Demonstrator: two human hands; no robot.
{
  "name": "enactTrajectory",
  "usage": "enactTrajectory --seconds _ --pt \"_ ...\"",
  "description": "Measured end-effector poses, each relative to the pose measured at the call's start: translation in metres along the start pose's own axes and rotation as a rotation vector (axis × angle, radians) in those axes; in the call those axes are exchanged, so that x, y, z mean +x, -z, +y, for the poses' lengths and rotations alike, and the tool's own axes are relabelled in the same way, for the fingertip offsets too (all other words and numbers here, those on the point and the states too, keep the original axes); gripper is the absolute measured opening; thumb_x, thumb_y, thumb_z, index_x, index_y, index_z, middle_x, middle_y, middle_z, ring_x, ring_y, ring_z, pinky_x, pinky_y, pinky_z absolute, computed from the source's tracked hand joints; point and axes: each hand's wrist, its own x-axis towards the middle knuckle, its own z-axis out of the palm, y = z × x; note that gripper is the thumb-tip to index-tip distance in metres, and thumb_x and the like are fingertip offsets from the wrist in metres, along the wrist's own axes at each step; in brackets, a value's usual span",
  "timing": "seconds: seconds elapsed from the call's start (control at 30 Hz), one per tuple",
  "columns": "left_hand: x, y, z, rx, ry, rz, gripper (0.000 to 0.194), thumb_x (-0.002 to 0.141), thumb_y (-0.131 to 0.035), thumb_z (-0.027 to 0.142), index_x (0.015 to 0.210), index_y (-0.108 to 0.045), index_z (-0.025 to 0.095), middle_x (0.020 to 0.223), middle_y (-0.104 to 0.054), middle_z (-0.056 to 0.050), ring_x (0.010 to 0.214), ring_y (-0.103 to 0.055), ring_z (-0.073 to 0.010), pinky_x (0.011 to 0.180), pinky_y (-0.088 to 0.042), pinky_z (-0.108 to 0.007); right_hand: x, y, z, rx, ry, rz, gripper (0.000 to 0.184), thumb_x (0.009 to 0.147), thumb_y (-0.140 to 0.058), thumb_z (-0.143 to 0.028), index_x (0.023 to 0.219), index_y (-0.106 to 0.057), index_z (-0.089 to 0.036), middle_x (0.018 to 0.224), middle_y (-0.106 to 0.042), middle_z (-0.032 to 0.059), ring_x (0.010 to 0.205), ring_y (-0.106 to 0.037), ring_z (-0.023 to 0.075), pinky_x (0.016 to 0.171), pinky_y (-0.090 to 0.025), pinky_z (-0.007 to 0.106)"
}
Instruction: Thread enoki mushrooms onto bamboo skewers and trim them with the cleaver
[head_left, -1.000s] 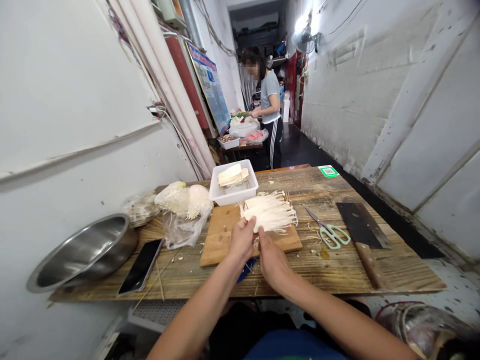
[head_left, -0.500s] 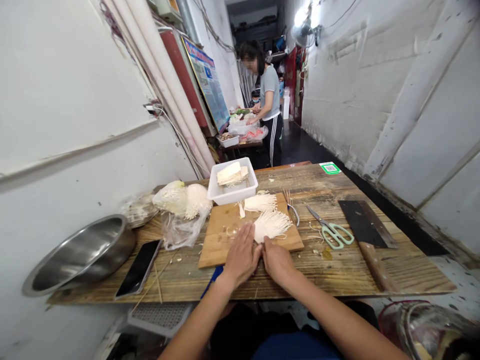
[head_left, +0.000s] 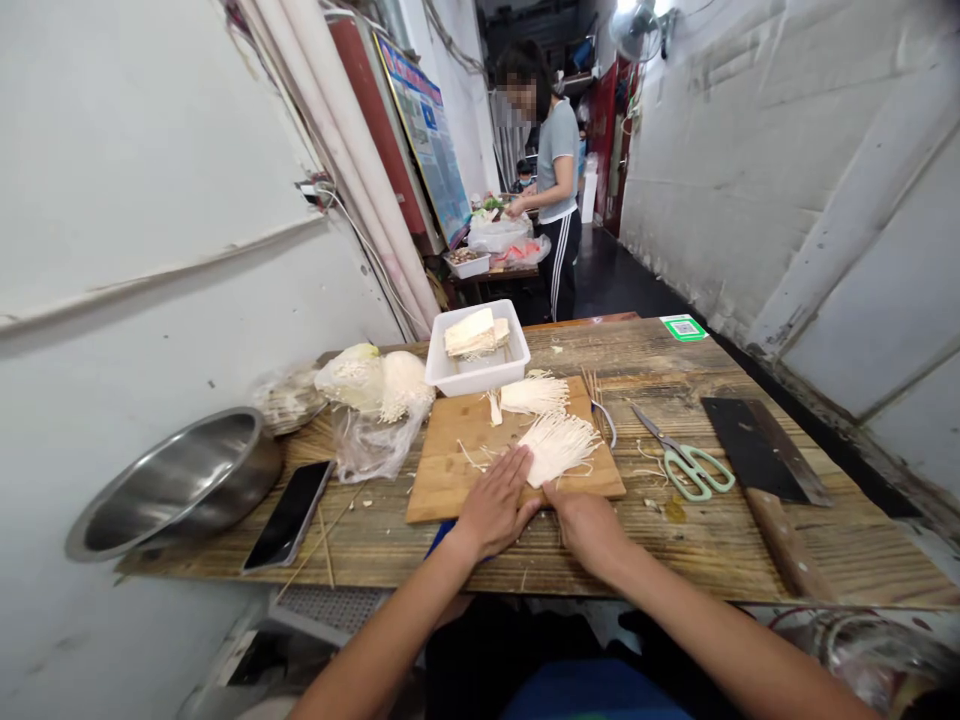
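Note:
A flattened bunch of enoki mushrooms (head_left: 561, 446) lies fanned out on the wooden cutting board (head_left: 442, 455), its tips toward the upper right. My left hand (head_left: 491, 508) rests on the bunch's root end, fingers stretched out flat. Close beside it, my right hand (head_left: 592, 532) is curled at the near edge of the bunch, fingertips touching it; whatever those fingers pinch is hidden. Behind lies a second enoki bunch (head_left: 534, 394) with a small loose strip to its left. Thin wooden skewers (head_left: 591, 384) stick out past the board's far right corner.
A white tray (head_left: 476, 380) holding more enoki stands behind the board. Leftward are bagged vegetables (head_left: 352, 380), a steel bowl (head_left: 176, 485) and a phone (head_left: 289, 515). Green-handled scissors (head_left: 694, 470) and a cleaver (head_left: 757, 450) lie rightward. Another person (head_left: 559, 160) works farther back.
The view has shifted slightly, so everything sits a little further right and higher. Both hands stay at the same enoki bunch. The person at the back has raised their hands somewhat.

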Motion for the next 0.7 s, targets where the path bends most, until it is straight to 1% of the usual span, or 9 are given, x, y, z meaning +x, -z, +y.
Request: enactTrajectory --seconds 0.07,0.1,0.17,0.23,0.27,0.37,0.4,0.57,0.7 --pt "-0.002 0.001 -0.003 -0.03 0.005 0.017 0.064 0.094 -0.034 0.044 0.147 -0.019 0.011 0.153 -0.025 -0.015 0.142 -0.02 -0.0228 0.116 -0.021 -0.043 0.0 -0.002 -0.001 -0.026 -0.011 -0.002 0.048 0.09 -0.033 -0.01 0.136 -0.046 -0.005 0.101 -0.07 0.0203 0.091 -0.068 0.0287 0.074 -0.05 0.034" --pt "-0.003 0.001 -0.004 -0.047 0.028 0.054 0.064 0.094 -0.033 0.042 0.147 -0.014 0.012 0.153 -0.024 -0.015 0.142 -0.02 -0.0223 0.116 -0.022 -0.043 0.001 -0.002 -0.002 -0.036 -0.014 -0.002 0.049 0.089 -0.033 -0.01 0.136 -0.046 -0.005 0.1 -0.07 0.0206 0.091 -0.068 0.029 0.074 -0.05 0.034" --pt "-0.005 -0.001 -0.004 -0.058 0.104 0.175 0.062 0.096 -0.03 0.037 0.148 -0.007 0.014 0.154 -0.022 -0.015 0.142 -0.019 -0.0215 0.115 -0.024 -0.045 0.002 -0.003 -0.003 -0.047 -0.017 0.001 0.048 0.089 -0.034 -0.01 0.135 -0.048 -0.008 0.1 -0.071 0.0198 0.09 -0.068 0.0289 0.073 -0.051 0.034" --pt "-0.008 -0.004 -0.001 -0.013 0.121 0.255 0.06 0.096 -0.03 0.032 0.148 -0.006 0.014 0.153 -0.023 -0.014 0.142 -0.019 -0.0216 0.115 -0.024 -0.047 0.003 -0.004 -0.003 -0.054 -0.023 0.006 0.047 0.089 -0.035 -0.011 0.134 -0.05 -0.009 0.1 -0.071 0.0192 0.09 -0.068 0.0291 0.073 -0.051 0.034" --pt "-0.009 -0.006 0.001 0.024 0.088 0.251 0.06 0.096 -0.032 0.032 0.148 -0.01 0.014 0.153 -0.026 -0.014 0.142 -0.02 -0.0218 0.115 -0.024 -0.047 0.003 -0.005 -0.003 -0.057 -0.029 0.01 0.047 0.09 -0.034 -0.012 0.134 -0.05 -0.009 0.1 -0.071 0.0192 0.089 -0.068 0.0292 0.073 -0.051 0.035" --pt "-0.009 -0.012 0.008 0.122 -0.067 0.148 0.058 0.094 -0.037 0.035 0.146 -0.023 0.014 0.149 -0.035 -0.012 0.14 -0.025 -0.0214 0.115 -0.025 -0.043 0.003 -0.007 -0.003 -0.065 -0.047 0.018 0.045 0.092 -0.03 -0.014 0.131 -0.052 -0.007 0.101 -0.07 0.0202 0.088 -0.068 0.0293 0.072 -0.052 0.035" --pt "-0.008 -0.014 0.009 0.141 -0.094 0.125 0.056 0.094 -0.038 0.036 0.144 -0.025 0.014 0.149 -0.036 -0.011 0.14 -0.026 -0.0211 0.115 -0.025 -0.042 0.002 -0.008 -0.004 -0.066 -0.049 0.019 0.045 0.092 -0.029 -0.014 0.13 -0.053 -0.007 0.102 -0.07 0.0203 0.088 -0.069 0.0291 0.072 -0.052 0.035" --pt "-0.006 -0.017 0.007 0.188 -0.089 0.119 0.05 0.095 -0.034 0.033 0.141 -0.033 0.011 0.147 -0.039 -0.012 0.139 -0.029 -0.0205 0.114 -0.027 -0.041 -0.001 -0.01 -0.001 -0.056 -0.013 0.011 0.046 0.09 -0.031 -0.011 0.132 -0.05 -0.006 0.104 -0.07 0.0194 0.09 -0.068 0.0282 0.074 -0.051 0.033" --pt "-0.005 -0.018 0.006 0.189 -0.076 0.123 0.051 0.095 -0.036 0.032 0.141 -0.031 0.01 0.147 -0.039 -0.013 0.139 -0.029 -0.0212 0.113 -0.028 -0.042 0.0 -0.009 0.002 -0.038 0.007 0.016 0.045 0.088 -0.036 -0.012 0.13 -0.053 -0.009 0.101 -0.071 0.0184 0.09 -0.068 0.0283 0.074 -0.051 0.032"
